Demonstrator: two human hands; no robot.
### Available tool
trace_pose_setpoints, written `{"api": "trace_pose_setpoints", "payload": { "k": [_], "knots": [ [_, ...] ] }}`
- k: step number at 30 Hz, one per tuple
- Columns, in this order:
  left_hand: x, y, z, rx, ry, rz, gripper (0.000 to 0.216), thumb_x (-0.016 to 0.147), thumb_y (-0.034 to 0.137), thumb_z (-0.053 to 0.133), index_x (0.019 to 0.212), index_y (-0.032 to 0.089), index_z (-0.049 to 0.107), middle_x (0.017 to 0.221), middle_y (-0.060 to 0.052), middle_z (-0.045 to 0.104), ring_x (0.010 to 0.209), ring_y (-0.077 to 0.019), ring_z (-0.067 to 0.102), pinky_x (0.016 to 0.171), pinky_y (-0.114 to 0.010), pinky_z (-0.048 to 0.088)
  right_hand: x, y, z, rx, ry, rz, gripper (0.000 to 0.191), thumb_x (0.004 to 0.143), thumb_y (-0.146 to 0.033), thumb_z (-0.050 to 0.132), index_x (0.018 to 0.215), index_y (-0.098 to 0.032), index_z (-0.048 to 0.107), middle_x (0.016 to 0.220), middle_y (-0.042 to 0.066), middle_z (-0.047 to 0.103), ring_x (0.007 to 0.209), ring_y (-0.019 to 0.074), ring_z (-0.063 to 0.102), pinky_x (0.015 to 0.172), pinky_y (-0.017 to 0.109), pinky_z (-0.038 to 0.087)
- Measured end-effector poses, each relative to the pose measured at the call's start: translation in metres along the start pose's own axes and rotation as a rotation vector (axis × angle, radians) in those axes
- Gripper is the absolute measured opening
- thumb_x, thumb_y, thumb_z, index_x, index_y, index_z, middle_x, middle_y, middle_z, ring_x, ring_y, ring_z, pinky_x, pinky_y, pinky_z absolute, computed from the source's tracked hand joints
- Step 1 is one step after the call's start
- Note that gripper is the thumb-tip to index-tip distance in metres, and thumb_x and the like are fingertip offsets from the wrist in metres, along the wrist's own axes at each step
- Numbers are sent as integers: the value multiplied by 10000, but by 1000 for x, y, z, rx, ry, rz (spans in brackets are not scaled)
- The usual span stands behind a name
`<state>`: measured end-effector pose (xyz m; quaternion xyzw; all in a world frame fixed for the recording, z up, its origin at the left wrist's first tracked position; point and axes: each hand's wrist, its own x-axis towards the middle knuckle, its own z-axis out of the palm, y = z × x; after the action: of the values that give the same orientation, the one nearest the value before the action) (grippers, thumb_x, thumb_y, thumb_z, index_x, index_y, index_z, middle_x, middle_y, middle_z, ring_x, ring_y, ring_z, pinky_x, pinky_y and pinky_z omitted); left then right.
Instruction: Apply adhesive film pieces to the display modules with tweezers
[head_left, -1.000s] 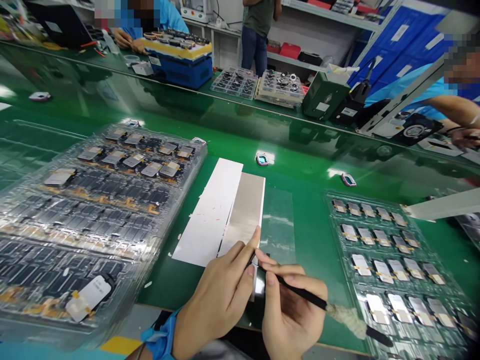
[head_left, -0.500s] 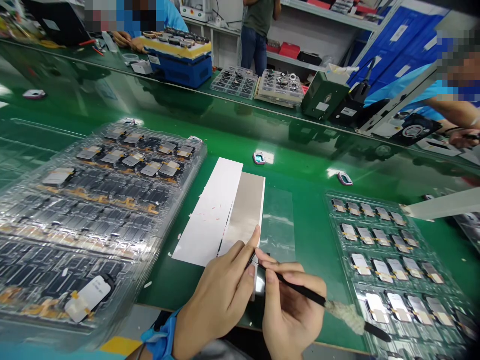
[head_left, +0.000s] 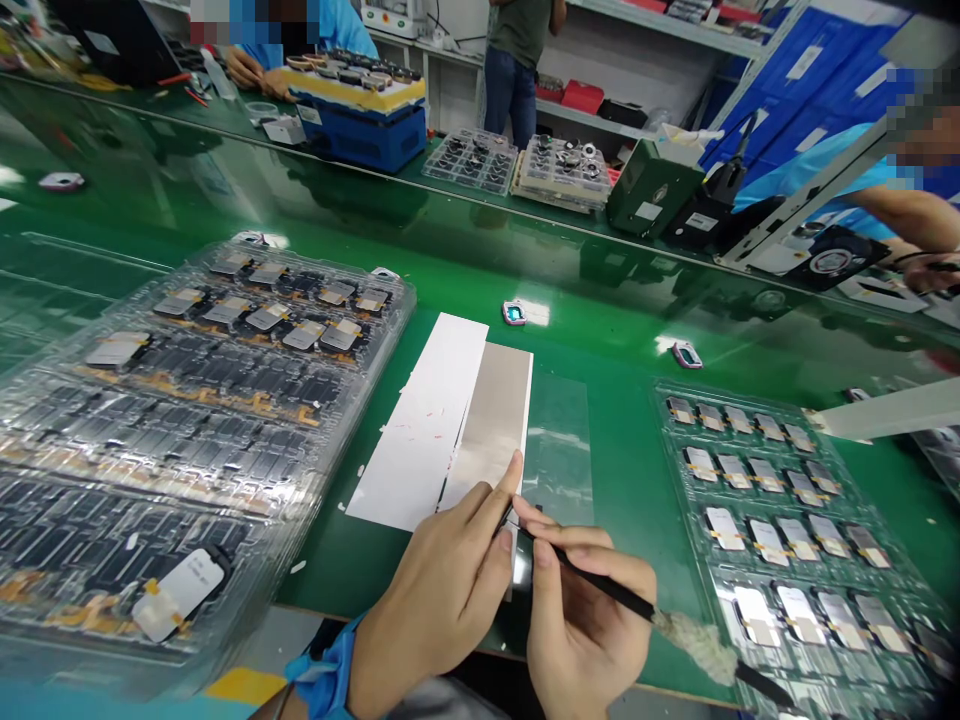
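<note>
My right hand (head_left: 589, 625) grips a slim black tool (head_left: 626, 597) like a pen; a ragged beige wrapping covers part of its rear end. Its tip points left, into the fingers of my left hand (head_left: 435, 585). There the left thumb and fingers are closed round a small dark piece, mostly hidden, so its kind is unclear. Both hands are over the near end of a greyish sheet (head_left: 491, 400) with a white edge. Left of that sheet lies a white paper strip (head_left: 427, 400) with small red scraps on it. A clear film (head_left: 561, 430) lies to its right.
A stack of clear trays (head_left: 360, 400) with small display parts stands at left, one loose white-backed part (head_left: 184, 595) on top. Another parts tray (head_left: 694, 500) lies at right. Small framed pieces (head_left: 514, 313) dot the green bench. Co-workers are beyond the raised shelf (head_left: 465, 215).
Both hands keep almost the same pose. The rear end of the black tool has dipped slightly down and to the right. The view has shifted a little.
</note>
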<state>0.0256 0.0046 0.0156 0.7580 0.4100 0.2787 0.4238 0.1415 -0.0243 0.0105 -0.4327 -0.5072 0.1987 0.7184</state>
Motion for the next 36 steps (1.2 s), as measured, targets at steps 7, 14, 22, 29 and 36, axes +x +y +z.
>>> {"api": "trace_pose_setpoints", "payload": {
  "k": [7,14,22,29,36],
  "knots": [
    [-2,0,0,-20,-11,10,605,1011,218,282,1565,356,80,1124,-61,593,928,-224,610,784,-385,519,0,0,0,-6,-3,5,259,871,30,553,995,-192,503,902,31,677,933,188,723,845,377,639],
    [0,-1,0,12,-6,6,606,1009,219,283,1569,334,80,1131,-81,597,879,-229,620,713,-365,521,-1,3,-2,0,-41,25,255,871,40,539,975,-190,499,888,27,673,953,192,718,860,394,633],
    [0,0,-1,23,-5,14,562,1018,241,296,1562,302,168,1108,-83,620,914,-230,625,776,-377,536,3,0,-1,21,-12,14,260,862,49,543,977,-182,513,873,24,675,917,176,721,836,364,640],
    [4,-3,2,123,12,16,562,989,207,303,1549,217,257,934,-78,642,801,-228,647,708,-362,553,2,-2,-3,40,-9,-7,292,846,77,530,989,-177,515,890,30,677,920,176,720,842,368,642],
    [4,0,1,139,0,-6,568,987,195,303,1551,220,245,958,-79,654,779,-219,646,642,-325,536,-2,0,-3,-19,-56,-44,310,827,97,534,984,-170,515,916,52,687,965,201,720,858,364,635]
  ]
}}
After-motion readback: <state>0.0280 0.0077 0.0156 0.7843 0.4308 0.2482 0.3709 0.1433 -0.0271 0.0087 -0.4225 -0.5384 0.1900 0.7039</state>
